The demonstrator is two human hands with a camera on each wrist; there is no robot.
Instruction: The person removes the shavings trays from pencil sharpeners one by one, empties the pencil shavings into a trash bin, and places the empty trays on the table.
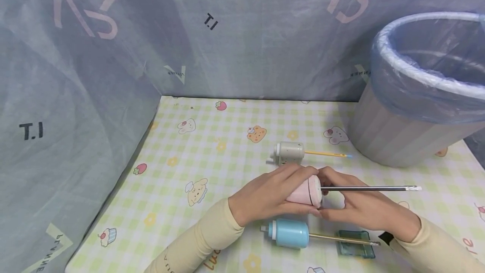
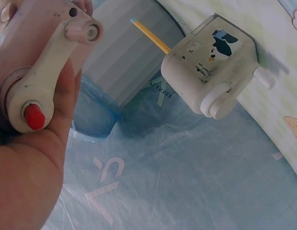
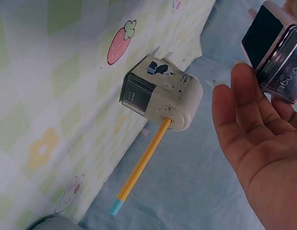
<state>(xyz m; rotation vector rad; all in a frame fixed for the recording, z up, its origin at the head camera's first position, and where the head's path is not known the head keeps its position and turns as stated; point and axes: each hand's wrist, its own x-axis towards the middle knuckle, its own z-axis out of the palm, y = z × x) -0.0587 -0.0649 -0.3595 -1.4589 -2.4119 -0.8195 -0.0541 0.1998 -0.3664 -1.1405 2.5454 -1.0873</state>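
In the head view my left hand (image 1: 269, 191) grips a pink crank pencil sharpener (image 1: 303, 193) from the left. A black pencil (image 1: 367, 188) sticks out of its right end. In the left wrist view its cream crank (image 2: 45, 69) has a red tip. My right hand (image 1: 363, 205) has thumb and fingers about the right end. In the right wrist view, fingertips touch it beside the clear drawer (image 3: 285, 67); the thumb is hidden. Below lies a blue sharpener (image 1: 291, 233) with a gold pencil (image 1: 333, 238). Behind stands a grey-white sharpener (image 1: 291, 150) with a yellow pencil (image 1: 326, 153).
A small clear teal box (image 1: 356, 250) lies under the gold pencil's far end. At the right back stands a grey bin (image 1: 394, 134) with a blue plastic liner. The table wears a green checked cloth (image 1: 227, 159). Grey sheets (image 1: 242, 45) hang behind and to the left.
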